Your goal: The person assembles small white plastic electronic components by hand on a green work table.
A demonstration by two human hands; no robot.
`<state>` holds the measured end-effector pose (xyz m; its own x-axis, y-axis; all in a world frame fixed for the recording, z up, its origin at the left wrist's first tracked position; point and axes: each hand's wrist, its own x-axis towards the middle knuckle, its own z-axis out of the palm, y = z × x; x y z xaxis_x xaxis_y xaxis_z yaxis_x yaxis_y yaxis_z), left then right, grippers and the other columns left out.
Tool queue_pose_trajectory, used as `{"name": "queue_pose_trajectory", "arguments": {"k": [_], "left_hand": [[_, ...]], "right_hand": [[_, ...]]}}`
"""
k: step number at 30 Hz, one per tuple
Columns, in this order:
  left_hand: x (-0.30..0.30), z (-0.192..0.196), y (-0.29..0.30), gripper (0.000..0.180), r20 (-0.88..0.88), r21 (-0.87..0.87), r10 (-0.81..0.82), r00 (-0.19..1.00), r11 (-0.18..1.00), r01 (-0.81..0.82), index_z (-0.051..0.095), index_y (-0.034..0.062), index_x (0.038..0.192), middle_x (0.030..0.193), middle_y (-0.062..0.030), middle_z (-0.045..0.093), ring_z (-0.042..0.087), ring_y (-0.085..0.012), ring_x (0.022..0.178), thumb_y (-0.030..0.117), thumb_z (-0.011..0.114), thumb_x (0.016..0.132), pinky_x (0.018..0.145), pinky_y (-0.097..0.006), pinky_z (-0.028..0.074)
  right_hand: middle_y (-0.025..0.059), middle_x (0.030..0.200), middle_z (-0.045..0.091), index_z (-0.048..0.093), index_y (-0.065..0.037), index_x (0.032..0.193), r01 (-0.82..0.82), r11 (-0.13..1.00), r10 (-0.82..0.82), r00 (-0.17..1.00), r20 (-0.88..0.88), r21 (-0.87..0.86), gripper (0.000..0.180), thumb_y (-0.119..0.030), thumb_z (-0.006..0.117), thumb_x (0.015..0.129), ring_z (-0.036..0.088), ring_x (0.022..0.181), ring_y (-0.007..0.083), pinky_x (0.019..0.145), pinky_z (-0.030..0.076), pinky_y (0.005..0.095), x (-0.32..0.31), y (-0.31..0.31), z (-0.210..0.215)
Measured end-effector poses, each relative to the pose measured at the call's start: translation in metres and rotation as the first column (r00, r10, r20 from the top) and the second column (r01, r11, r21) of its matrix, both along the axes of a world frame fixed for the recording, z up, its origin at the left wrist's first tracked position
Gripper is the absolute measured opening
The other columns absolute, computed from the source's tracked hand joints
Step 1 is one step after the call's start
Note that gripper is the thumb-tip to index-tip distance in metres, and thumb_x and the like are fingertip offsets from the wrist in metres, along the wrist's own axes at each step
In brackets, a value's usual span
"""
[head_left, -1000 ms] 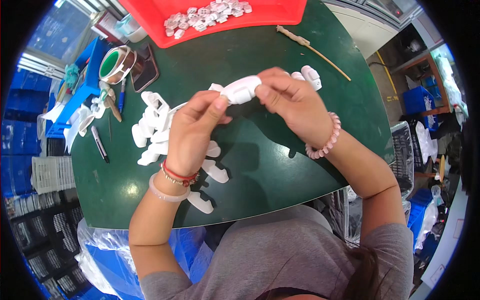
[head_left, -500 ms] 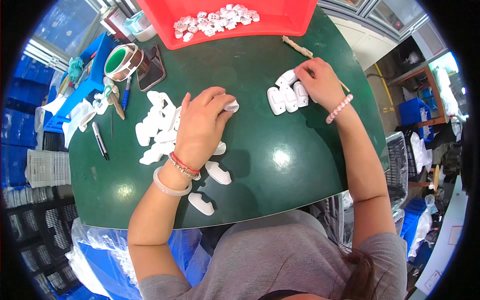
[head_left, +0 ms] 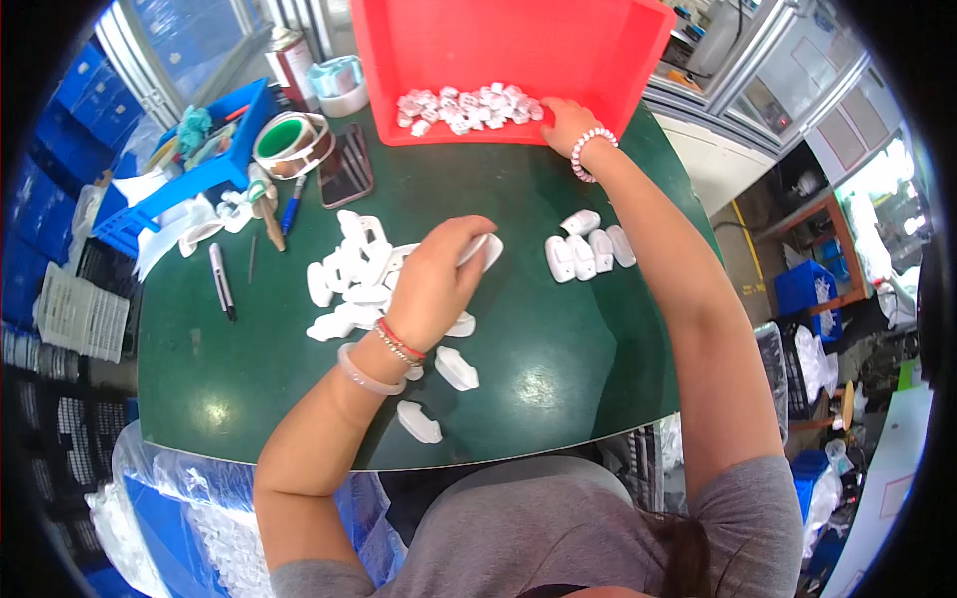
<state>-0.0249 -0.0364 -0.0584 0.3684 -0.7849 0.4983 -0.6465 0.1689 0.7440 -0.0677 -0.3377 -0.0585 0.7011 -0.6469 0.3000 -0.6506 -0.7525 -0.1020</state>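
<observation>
The white plastic piece (head_left: 485,249) under the left hand is small, smooth and rounded, a pale shell-like part with one end peeking out past the fingertips. It lies on the green table (head_left: 558,349), just right of the heap of white parts (head_left: 349,279) and left of the row of four white parts (head_left: 588,249).

The left hand (head_left: 434,284) is curled over this piece, fingers bent together and closed on it from above, knuckles up; most of the piece is hidden beneath the palm. A red cord and a pale bangle sit at that wrist. The right hand (head_left: 565,120) is stretched far forward to the red tray (head_left: 618,60), resting at its near edge beside the pile of small white bits (head_left: 464,108); its fingers touch the end of that pile, but whether they pinch anything cannot be told. A pink bead bracelet circles that wrist.

The table is round-edged, dark green and glossy, with light glare toward the near rim. Near of the heap lie two loose white parts (head_left: 439,394). Left of the heap are a black pen (head_left: 221,281), a dark phone (head_left: 345,166), a roll of tape (head_left: 289,142) and a blue bin (head_left: 199,169). Beyond the table stand blue crates (head_left: 45,189) at left and metal cabinets at right.
</observation>
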Motion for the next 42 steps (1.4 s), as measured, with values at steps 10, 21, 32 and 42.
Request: {"name": "queue_pose_trajectory", "arguments": {"k": [10,21,32,42], "left_hand": [[0.000,0.008,0.004,0.021,-0.182,-0.077,-0.029,0.983,0.997,0.015,0.054,0.0076,0.107,0.096,-0.0069,0.049,0.050,-0.0107,0.063,0.004,0.047,0.088,0.056,-0.021,0.046],[-0.001,0.016,0.011,0.028,-0.567,0.043,-0.081,0.820,0.991,0.128,0.049,0.0090,0.116,0.072,-0.0005,0.049,0.045,-0.0057,0.048,0.022,0.045,0.092,0.044,-0.020,0.041],[-0.018,0.020,0.006,0.031,-0.683,0.066,-0.117,0.721,0.973,0.220,0.052,0.0040,0.115,0.083,-0.0056,0.056,0.050,-0.0067,0.054,0.004,0.057,0.084,0.051,-0.021,0.048],[-0.022,0.010,0.010,0.054,-0.341,0.107,-0.293,0.893,0.932,0.346,0.041,0.0058,0.127,0.111,-0.0079,0.045,0.051,-0.0117,0.092,0.000,0.063,0.078,0.075,-0.021,0.045]], "right_hand": [[0.0172,0.093,0.063,0.061,-0.003,0.095,-0.123,0.976,0.073,0.961,0.265,0.179,0.025,-0.023,0.059,0.081,0.058,0.092,0.0312,0.079,0.045,0.0376,0.000,-0.006,0.001],[0.0055,0.087,0.062,0.056,-0.004,0.097,-0.691,-0.253,-0.385,0.714,0.585,0.677,0.025,-0.027,0.049,0.091,0.053,0.069,0.0077,0.061,0.045,0.0223,-0.113,0.159,0.043],[0.0076,0.086,0.061,0.054,-0.003,0.098,-0.624,-0.273,-0.278,0.780,0.561,0.732,0.030,-0.032,0.047,0.091,0.055,0.068,0.0082,0.061,0.044,0.0202,-0.129,0.171,0.021],[0.0026,0.100,0.057,0.053,-0.003,0.106,-0.691,-0.199,-0.275,0.720,0.637,0.695,0.029,-0.028,0.045,0.092,0.052,0.088,0.0078,0.074,0.043,0.0225,-0.125,0.188,0.012]]}}
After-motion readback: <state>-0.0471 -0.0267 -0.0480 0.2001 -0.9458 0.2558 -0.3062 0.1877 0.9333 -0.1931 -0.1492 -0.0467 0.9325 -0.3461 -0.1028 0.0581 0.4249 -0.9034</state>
